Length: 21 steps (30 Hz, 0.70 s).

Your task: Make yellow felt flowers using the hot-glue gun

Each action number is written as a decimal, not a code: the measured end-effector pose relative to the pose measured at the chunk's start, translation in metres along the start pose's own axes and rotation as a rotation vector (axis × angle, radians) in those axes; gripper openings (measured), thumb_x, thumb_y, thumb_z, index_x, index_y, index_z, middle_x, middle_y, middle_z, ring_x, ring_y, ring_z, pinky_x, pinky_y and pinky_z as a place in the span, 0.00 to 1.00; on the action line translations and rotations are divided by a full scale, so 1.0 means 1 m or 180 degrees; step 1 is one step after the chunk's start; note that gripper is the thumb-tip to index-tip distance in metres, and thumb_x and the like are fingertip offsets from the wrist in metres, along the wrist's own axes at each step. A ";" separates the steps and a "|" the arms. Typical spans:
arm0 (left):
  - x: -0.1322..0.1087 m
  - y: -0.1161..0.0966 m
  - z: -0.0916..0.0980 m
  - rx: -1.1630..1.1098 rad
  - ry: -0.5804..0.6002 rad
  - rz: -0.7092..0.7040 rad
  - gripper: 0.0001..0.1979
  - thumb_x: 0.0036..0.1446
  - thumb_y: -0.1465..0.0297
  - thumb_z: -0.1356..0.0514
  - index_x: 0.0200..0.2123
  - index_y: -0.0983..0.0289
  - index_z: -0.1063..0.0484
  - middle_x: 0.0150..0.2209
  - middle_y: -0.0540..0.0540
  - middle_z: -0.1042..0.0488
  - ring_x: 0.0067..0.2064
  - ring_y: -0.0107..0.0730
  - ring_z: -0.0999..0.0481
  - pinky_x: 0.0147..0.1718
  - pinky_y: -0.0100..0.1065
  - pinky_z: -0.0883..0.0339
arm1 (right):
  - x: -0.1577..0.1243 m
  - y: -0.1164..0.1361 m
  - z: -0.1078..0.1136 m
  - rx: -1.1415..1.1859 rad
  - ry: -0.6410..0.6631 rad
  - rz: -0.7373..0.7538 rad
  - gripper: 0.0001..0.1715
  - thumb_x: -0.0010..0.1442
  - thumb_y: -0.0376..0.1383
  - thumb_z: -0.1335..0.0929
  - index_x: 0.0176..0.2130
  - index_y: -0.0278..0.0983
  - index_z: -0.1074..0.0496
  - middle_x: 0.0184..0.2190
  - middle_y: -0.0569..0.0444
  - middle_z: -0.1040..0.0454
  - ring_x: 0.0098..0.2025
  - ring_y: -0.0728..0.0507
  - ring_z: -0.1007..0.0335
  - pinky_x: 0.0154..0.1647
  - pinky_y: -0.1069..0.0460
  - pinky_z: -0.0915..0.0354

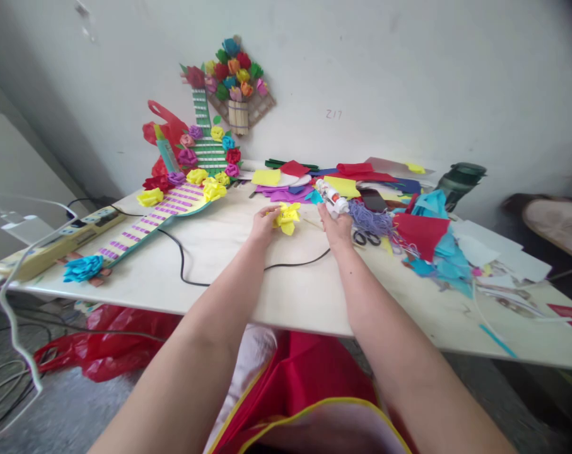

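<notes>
A yellow paper flower point(287, 219) is held above the middle of the white table point(299, 306), pinched between the fingers and thumb of the left hand point(265, 221). Just to its right, a white glue gun point(332, 198) is gripped in the right hand point(337, 228), whose fingers are closed around it. The two hands are kept apart, with the flower between them. A black cord point(295, 265) is laid across the near part of the table. Beside the right hand, on its right, purple string point(373, 218) is heaped, and scissors point(368, 239) are partly covered. Sheets of coloured paper point(267, 177) are piled on the far side. To the left, a striped paper guitar point(146, 221) is laid down, trimmed with yellow and blue flowers, near a power strip point(101, 219).
</notes>
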<state>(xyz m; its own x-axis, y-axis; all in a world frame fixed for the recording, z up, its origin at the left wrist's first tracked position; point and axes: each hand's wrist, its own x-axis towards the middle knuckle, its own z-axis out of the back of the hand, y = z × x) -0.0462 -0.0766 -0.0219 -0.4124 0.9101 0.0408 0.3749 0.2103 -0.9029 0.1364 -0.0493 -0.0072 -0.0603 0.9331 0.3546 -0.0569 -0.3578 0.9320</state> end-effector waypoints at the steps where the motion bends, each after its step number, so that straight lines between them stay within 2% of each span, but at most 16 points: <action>1: 0.003 -0.002 0.002 0.0023 0.0052 -0.0031 0.17 0.36 0.67 0.27 0.31 0.66 0.24 0.26 0.52 0.25 0.29 0.32 0.25 0.29 0.33 0.30 | -0.002 0.002 0.000 0.0045 -0.0235 0.0036 0.22 0.55 0.51 0.30 0.38 0.36 0.28 0.28 0.52 0.27 0.32 0.44 0.28 0.27 0.52 0.33; 3: 0.008 -0.005 0.005 0.0053 0.0098 -0.0035 0.16 0.35 0.68 0.27 0.30 0.66 0.24 0.26 0.52 0.25 0.28 0.31 0.26 0.27 0.32 0.31 | -0.006 0.006 -0.002 0.0109 -0.0328 0.0000 0.22 0.51 0.51 0.27 0.33 0.36 0.28 0.20 0.57 0.32 0.23 0.48 0.36 0.21 0.54 0.38; 6: 0.011 -0.006 0.007 0.0004 0.0138 -0.0021 0.17 0.34 0.68 0.27 0.31 0.65 0.24 0.27 0.52 0.24 0.28 0.30 0.25 0.26 0.30 0.31 | -0.010 0.011 -0.004 0.0131 0.0045 -0.0178 0.25 0.44 0.53 0.24 0.27 0.36 0.30 0.15 0.62 0.37 0.17 0.52 0.45 0.16 0.54 0.44; 9: 0.008 -0.006 0.009 -0.0101 0.0220 -0.0028 0.18 0.34 0.67 0.26 0.32 0.65 0.24 0.28 0.52 0.23 0.29 0.31 0.25 0.28 0.30 0.31 | -0.015 0.016 -0.004 0.0102 0.0521 -0.0303 0.28 0.40 0.55 0.23 0.25 0.36 0.31 0.15 0.61 0.36 0.15 0.54 0.46 0.15 0.55 0.46; 11: 0.004 -0.005 0.010 -0.0147 0.0266 -0.0042 0.18 0.35 0.66 0.26 0.32 0.65 0.24 0.28 0.53 0.23 0.29 0.31 0.25 0.29 0.31 0.31 | -0.018 0.020 -0.003 0.0022 0.0692 -0.0334 0.29 0.39 0.56 0.23 0.23 0.36 0.32 0.15 0.60 0.35 0.15 0.54 0.46 0.15 0.55 0.46; 16: -0.001 -0.006 0.010 -0.0147 0.0228 -0.0014 0.19 0.37 0.63 0.25 0.31 0.65 0.25 0.28 0.52 0.24 0.30 0.31 0.25 0.29 0.31 0.33 | -0.023 0.028 0.001 -0.0198 0.0866 -0.0402 0.30 0.42 0.57 0.24 0.21 0.36 0.32 0.15 0.58 0.33 0.14 0.54 0.46 0.15 0.55 0.45; 21: 0.002 -0.004 0.010 -0.0216 0.0175 -0.0076 0.18 0.38 0.63 0.25 0.30 0.65 0.25 0.28 0.51 0.24 0.29 0.30 0.25 0.31 0.32 0.32 | -0.020 0.028 0.002 -0.0281 0.0853 -0.0417 0.30 0.41 0.57 0.23 0.22 0.34 0.30 0.18 0.57 0.30 0.14 0.55 0.45 0.13 0.55 0.45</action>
<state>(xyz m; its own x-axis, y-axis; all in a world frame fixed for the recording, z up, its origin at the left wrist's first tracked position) -0.0564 -0.0789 -0.0228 -0.3763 0.9224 0.0872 0.4216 0.2543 -0.8704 0.1384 -0.0784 0.0119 -0.3067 0.9330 0.1885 -0.1672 -0.2477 0.9543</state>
